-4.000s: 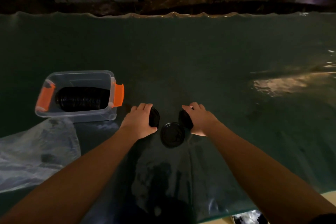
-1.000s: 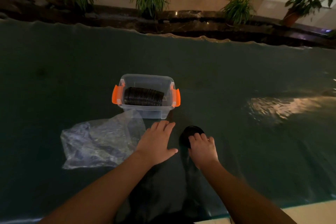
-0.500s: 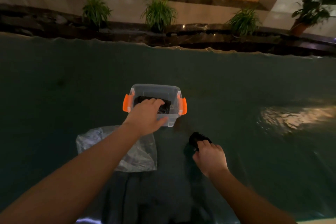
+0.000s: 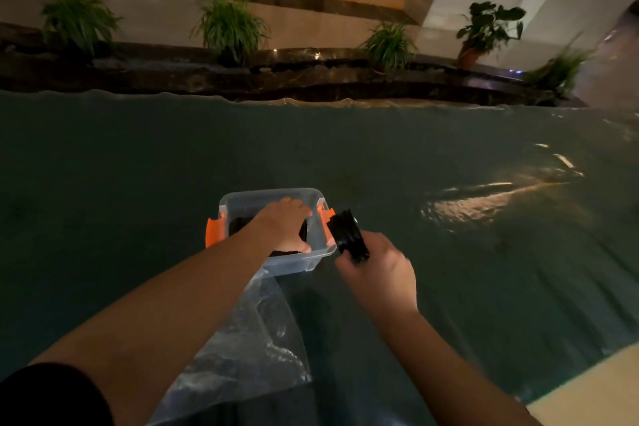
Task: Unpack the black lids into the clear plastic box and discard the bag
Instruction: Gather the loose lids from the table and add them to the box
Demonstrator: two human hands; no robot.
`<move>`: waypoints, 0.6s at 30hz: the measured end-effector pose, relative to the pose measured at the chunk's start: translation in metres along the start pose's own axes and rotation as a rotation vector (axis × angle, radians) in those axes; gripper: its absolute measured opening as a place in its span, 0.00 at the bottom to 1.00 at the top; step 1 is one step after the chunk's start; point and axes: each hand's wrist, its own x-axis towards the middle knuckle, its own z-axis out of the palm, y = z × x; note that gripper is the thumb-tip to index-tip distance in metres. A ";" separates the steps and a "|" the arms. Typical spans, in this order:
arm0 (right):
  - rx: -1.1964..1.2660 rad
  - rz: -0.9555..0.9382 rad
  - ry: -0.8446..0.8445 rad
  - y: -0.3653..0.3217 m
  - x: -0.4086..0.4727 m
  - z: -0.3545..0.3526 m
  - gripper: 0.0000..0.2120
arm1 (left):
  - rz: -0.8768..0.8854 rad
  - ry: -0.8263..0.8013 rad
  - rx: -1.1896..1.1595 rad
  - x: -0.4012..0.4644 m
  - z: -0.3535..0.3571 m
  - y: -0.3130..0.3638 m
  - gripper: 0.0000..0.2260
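Note:
The clear plastic box [image 4: 256, 199] with orange latches sits on the dark table. My left hand [image 4: 285, 226] is inside it, pressed flat on the row of black lids [image 4: 237, 223], which it mostly hides. My right hand [image 4: 380, 268] holds a short stack of black lids [image 4: 347, 235] on edge, just to the right of the box's right latch and level with its rim. The clear empty bag [image 4: 249, 339] lies crumpled on the table in front of the box, partly under my left forearm.
A dark glossy cover [image 4: 449, 252] spreads over the whole table, and its near right corner shows pale tabletop [image 4: 594, 394]. Beyond the far edge a dark ledge [image 4: 311, 79] carries several potted plants.
My right hand has lifted the small stack of lids off the table and brought it up beside the box. My left hand has gone deeper into the box. The view has shifted closer.

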 end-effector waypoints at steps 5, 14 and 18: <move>0.151 0.143 -0.103 -0.025 0.024 0.016 0.18 | 0.033 -0.082 0.005 0.020 0.014 -0.008 0.29; 0.162 0.370 -0.267 -0.034 0.050 0.058 0.10 | -0.021 0.038 -0.176 0.015 0.033 -0.027 0.27; 0.078 0.380 -0.291 -0.038 0.057 0.075 0.07 | -0.042 0.062 -0.171 0.014 0.037 -0.030 0.31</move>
